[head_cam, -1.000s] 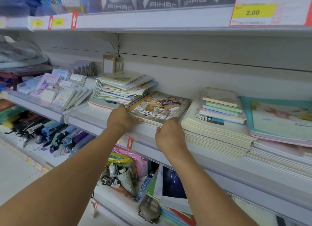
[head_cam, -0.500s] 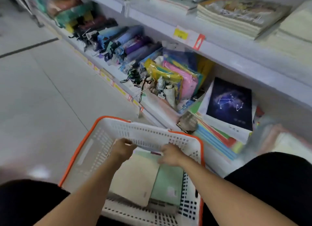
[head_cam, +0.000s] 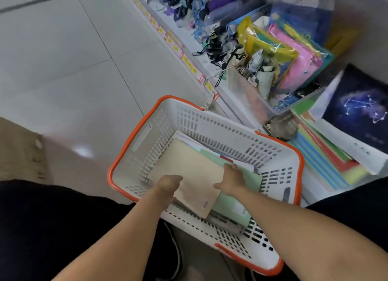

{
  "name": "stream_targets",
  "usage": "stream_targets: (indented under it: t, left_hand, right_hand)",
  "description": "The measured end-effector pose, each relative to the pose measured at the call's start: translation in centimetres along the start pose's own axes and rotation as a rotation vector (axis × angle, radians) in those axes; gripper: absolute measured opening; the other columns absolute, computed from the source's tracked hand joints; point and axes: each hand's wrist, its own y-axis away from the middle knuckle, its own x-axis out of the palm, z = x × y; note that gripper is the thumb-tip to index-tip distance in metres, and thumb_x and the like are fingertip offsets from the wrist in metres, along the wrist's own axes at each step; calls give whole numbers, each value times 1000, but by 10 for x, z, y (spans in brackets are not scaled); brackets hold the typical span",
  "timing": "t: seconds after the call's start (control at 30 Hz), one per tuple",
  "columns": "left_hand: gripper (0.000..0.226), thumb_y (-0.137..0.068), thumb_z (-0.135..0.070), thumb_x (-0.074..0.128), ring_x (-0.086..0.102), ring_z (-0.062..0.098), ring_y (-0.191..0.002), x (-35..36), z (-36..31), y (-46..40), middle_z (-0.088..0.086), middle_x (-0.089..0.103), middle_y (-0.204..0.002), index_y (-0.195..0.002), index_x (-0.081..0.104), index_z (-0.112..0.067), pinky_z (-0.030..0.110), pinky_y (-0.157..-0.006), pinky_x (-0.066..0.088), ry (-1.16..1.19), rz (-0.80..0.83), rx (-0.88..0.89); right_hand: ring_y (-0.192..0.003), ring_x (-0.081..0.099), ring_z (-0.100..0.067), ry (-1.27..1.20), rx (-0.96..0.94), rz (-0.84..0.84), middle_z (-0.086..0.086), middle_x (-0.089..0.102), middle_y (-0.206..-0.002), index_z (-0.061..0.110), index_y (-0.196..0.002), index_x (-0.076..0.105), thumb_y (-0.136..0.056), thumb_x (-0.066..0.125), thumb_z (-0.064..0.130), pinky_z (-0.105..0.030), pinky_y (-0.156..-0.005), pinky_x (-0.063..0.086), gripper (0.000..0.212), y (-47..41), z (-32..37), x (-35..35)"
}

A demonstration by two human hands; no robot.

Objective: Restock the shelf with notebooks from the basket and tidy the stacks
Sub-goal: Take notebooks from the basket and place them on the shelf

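Head view. Pale tiled floor (head_cam: 63, 60); low shelf (head_cam: 212, 85) of umbrellas and folders at right. White basket (head_cam: 210, 121), orange rim, on floor. Inside: beige notebook (head_cam: 195, 175) atop green notebook (head_cam: 235, 207). Left hand (head_cam: 169, 184) and right hand (head_cam: 232, 181) each grasp a beige notebook edge.

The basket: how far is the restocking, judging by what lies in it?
Done: nothing shows here; the notebook shelf is out of view. In hand: the left hand and right hand grip the beige notebook atop the pile. Left: green notebooks and others remain in the basket.
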Motion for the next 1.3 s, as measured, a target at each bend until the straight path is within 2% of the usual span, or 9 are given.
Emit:
stream_targets:
  t: [0.23, 0.33, 0.47, 0.57, 0.73, 0.83, 1.07, 1.2, 1.3]
  left_hand:
    - [84, -77, -57, 70, 35, 38, -135, 8, -9, 4, 9, 31, -153, -145, 38, -20, 47, -103, 44, -72, 164, -12]
    - [79, -71, -70, 65, 50, 32, -117, 24, -34, 17, 9, 45, -135, -129, 47, -21, 46, -97, 48, -1, 210, 9]
    - [39, -88, -36, 51, 60, 35, -99, 35, -50, 22, 17, 54, -108, -109, 53, -3, 49, -80, 56, 387, 153, 31]
    - [32, -96, -4, 32, 63, 31, -79, 28, -40, 28, 19, 63, -111, -121, 53, -4, 39, -46, 54, 421, -56, 95]
    - [22, -98, -3, 36, 62, 25, -68, 13, -35, 37, 11, 63, -85, -109, 54, -7, 32, -35, 51, 358, -128, 72]
    - [16, -97, -4, 38, 61, 25, -71, 4, -31, 44, 11, 62, -87, -104, 52, -6, 33, -41, 52, 312, -129, 80]
    - [11, -92, -5, 48, 60, 29, -74, 0, -32, 55, 14, 62, -89, -94, 59, -6, 38, -65, 54, -6, -259, 355]
    - [12, -88, -3, 45, 52, 21, -67, -2, -33, 66, 5, 56, -78, -85, 55, -9, 24, -49, 36, -445, -416, 532]
    - [12, -87, -7, 44, 53, 22, -72, 3, -34, 66, 1, 57, -81, -93, 51, -15, 26, -57, 42, -451, -438, 576]
  right_hand:
    - [-106, 64, -31, -391, 25, 179, -18, 57, -131, 4, -138, 50, -89, 70, 8, -40, -83, 58, 53, 9, 23, -36]
    - [-79, 68, -21, -436, -258, 302, -14, 63, -90, 5, -88, 62, -84, 69, -2, -37, -72, 61, 11, 32, 46, -83]
    - [-69, 59, -10, -288, -448, 374, 7, 64, -83, 19, -82, 67, -76, 70, -5, -18, -60, 48, 24, 59, 62, -113]
    - [-110, 65, -9, -454, -334, 755, 6, 69, -120, 15, -114, 72, -83, 74, 3, -20, -90, 52, 33, 56, 42, -121]
    - [-135, 45, -28, -31, 18, -4, -9, 45, -149, 11, -148, 38, -68, 89, 38, -41, -108, 41, 99, 4, -21, -65]
    - [-135, 41, -28, 149, 45, 19, -8, 42, -146, 12, -146, 32, -56, 88, 57, -46, -109, 37, 116, -2, -38, -27]
    - [-113, 59, -27, 275, 34, 104, -7, 58, -127, 10, -124, 54, -70, 83, 51, -38, -93, 49, 74, 10, -26, -41]
    - [-98, 60, -26, 244, -158, 340, -8, 62, -117, 7, -115, 61, -84, 75, 40, -35, -86, 49, 47, 36, 17, -103]
    - [-83, 60, -22, 192, -263, 147, -6, 63, -98, 9, -97, 61, -86, 71, 31, -30, -65, 47, 26, 73, 54, -149]
